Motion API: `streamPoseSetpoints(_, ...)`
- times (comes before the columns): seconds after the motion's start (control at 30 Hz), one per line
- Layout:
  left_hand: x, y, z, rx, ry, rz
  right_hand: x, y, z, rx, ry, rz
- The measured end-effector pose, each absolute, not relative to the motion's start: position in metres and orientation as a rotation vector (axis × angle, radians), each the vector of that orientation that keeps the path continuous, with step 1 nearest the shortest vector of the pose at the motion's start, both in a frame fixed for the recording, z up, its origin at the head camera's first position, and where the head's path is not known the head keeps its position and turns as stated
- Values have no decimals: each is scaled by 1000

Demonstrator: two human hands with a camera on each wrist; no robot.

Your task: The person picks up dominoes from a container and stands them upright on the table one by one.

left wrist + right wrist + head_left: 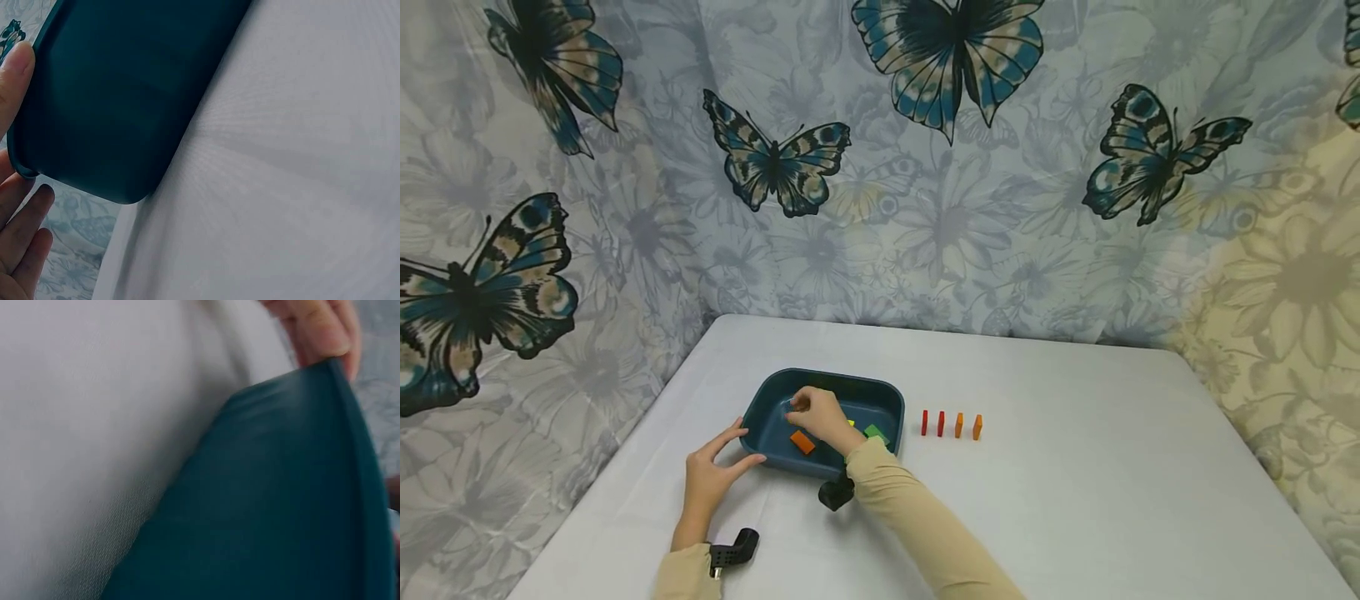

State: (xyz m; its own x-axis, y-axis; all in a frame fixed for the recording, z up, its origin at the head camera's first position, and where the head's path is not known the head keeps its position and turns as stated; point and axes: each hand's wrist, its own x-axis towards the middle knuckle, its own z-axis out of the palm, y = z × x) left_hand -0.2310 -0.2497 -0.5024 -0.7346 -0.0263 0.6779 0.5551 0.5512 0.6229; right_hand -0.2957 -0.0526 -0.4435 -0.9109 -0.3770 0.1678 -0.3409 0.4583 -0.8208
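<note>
A dark teal tray (pixel 865 392) stands on the white table, with an orange block (pixel 802 442), a green block (pixel 876 432) and a bit of yellow showing inside. My left hand (pixel 707 479) is at its near left corner, fingers and thumb spread apart and touching the rim; the left wrist view shows the thumb (pixel 17 69) along one wall. Over the tray's inside, my right hand (pixel 822 414) pinches a small reddish piece, mostly hidden by the fingers. In the right wrist view the tray's outer wall (pixel 275 487) fills much of the picture.
To the right of the tray, a row of small thin blocks stands upright: two red (pixel 941 423) and two orange (pixel 977 427). A butterfly-patterned cloth (pixel 925 275) hangs behind the table (pixel 1075 467) and along its sides. Black wrist cameras (pixel 743 546) sit on both wrists.
</note>
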Motion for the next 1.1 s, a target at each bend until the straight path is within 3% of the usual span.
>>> streamPoseSetpoints(0.13, -231, -248, -503, -394, -2162, -1193, -298, -57, -451, -644, 2723, -1129)
streamPoseSetpoints(0.43, -229, -245, -505, -395, -2166, -1190, -295, -54, -461, -910, 3013, -560)
streamPoseSetpoints(1.1, -232, -248, -503, -415, -2135, -1154, -297, -54, -461, -1101, 2868, -482)
